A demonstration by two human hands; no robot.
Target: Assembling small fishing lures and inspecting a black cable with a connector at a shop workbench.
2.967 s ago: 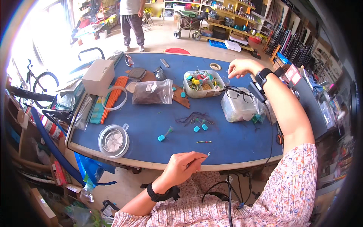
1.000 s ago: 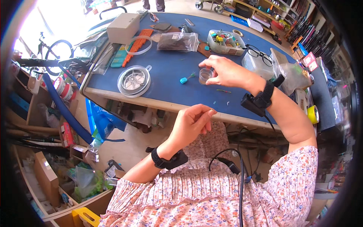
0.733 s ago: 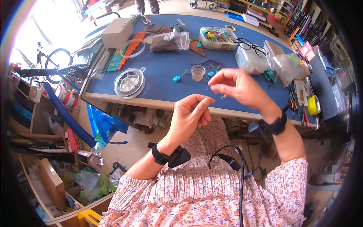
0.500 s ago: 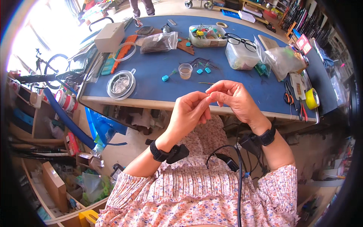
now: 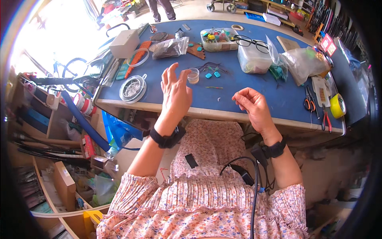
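My left hand (image 5: 175, 95) reaches over the blue table mat with its fingers apart and nothing visible in them. Its fingertips are beside a small clear cup (image 5: 193, 75), and the hand covers the mat to the cup's left. Over the front edge of the table, my right hand (image 5: 252, 105) is closed in a pinch; whatever it holds is too small to make out. Between the hands lie a thin yellow-green stick (image 5: 214, 87) and a tiny white curved bit (image 5: 218, 99). Two teal blocks (image 5: 212, 75) with dark strands sit right of the cup.
A clear spool (image 5: 133, 89) lies at the left. Farther back are a bag of dark material (image 5: 170, 47), a compartment box (image 5: 219, 40) and a white tub (image 5: 254, 59) with eyeglasses (image 5: 254, 43) on top. Scissors (image 5: 309, 99), red pliers (image 5: 326, 119) and yellow tape (image 5: 338, 106) lie right.
My hands were together at the fingertips and have parted. The left hand has moved forward and left toward the cup, its fingers opening; the right has shifted slightly right, still pinched.
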